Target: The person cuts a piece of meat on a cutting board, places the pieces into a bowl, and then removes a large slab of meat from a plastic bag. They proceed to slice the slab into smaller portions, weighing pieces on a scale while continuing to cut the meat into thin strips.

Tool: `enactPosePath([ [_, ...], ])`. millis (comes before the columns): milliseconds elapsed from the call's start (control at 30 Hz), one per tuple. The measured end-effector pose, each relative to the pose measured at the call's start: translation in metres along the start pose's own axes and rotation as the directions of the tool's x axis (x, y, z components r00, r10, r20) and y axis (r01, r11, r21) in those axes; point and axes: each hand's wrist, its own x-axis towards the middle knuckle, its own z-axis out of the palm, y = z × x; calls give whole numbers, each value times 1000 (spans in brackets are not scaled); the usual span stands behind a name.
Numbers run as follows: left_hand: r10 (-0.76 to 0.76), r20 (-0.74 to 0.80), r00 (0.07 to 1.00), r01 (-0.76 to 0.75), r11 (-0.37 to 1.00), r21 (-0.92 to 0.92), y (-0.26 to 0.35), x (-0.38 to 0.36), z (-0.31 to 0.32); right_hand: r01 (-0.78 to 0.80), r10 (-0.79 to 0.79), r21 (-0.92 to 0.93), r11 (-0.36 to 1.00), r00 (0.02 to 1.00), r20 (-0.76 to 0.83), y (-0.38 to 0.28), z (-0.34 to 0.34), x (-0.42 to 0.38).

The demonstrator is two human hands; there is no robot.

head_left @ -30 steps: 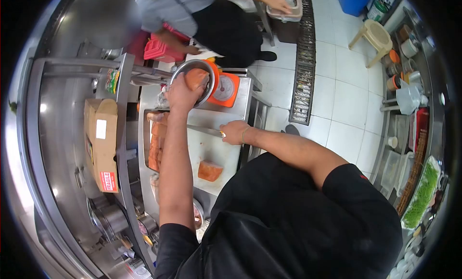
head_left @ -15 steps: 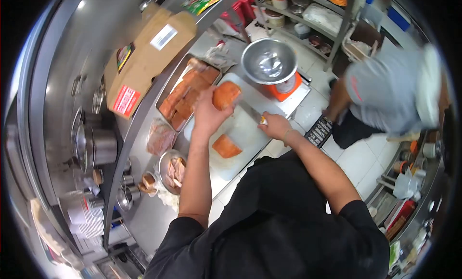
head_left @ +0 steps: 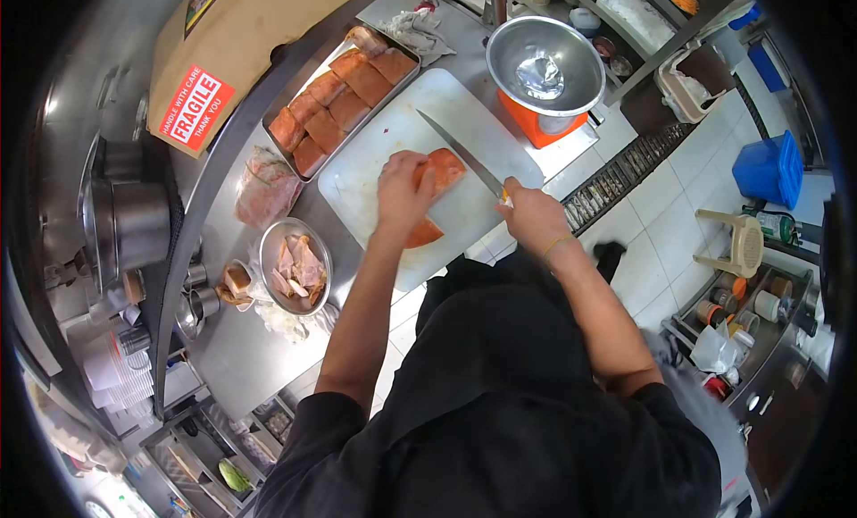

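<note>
On the white plastic cutting board [head_left: 375, 161], the left hand [head_left: 402, 189], arm outstretched, pressed curled fingers onto an orange salmon fillet [head_left: 444, 170]. Beside it, the right hand [head_left: 533, 216] gripped a long steel knife [head_left: 460, 154], its blade crossing the fillet's far edge.

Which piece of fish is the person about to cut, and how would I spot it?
Find the white cutting board in the middle of the steel counter. On it, the left hand presses down an orange salmon piece, with the knife in the right hand beside it. Unlike the portions lined up in the metal tray, it lies directly under the fingers.
</note>
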Motion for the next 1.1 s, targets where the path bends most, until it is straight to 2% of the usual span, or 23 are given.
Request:
enactPosePath([
  [67,-13,-61,998,17,998,65,26,11,21,19,-19,-42,999,1000,-7,-7,-9,-10],
  [267,-119,-124,985,153,937,315,45,16,51,32,-32,-122,992,999,3,-11,-15,-30],
  [367,-167,-81,983,185,917,354,42,19,56,24,-22,-135,990,1000,16,-12,-19,-37],
  [467,-156,-100,983,181,925,334,42,20,57,4,3,-116,993,998,62,-14,-29,-43],
  [567,-110,-113,987,141,938,316,36,19,60,2,2,-106,994,999,38,-9,-22,-49],
  [600,-118,-112,987,148,935,322,39,20,62,-7,19,-124,992,995,99,-11,-27,-49],
  [800,-129,-102,986,158,919,361,42,21,61,5,6,-101,995,994,106,-7,-33,-44],
  [1100,-119,-125,985,157,917,366,42,23,62,55,-55,-64,996,998,6,-16,-17,-18],
])
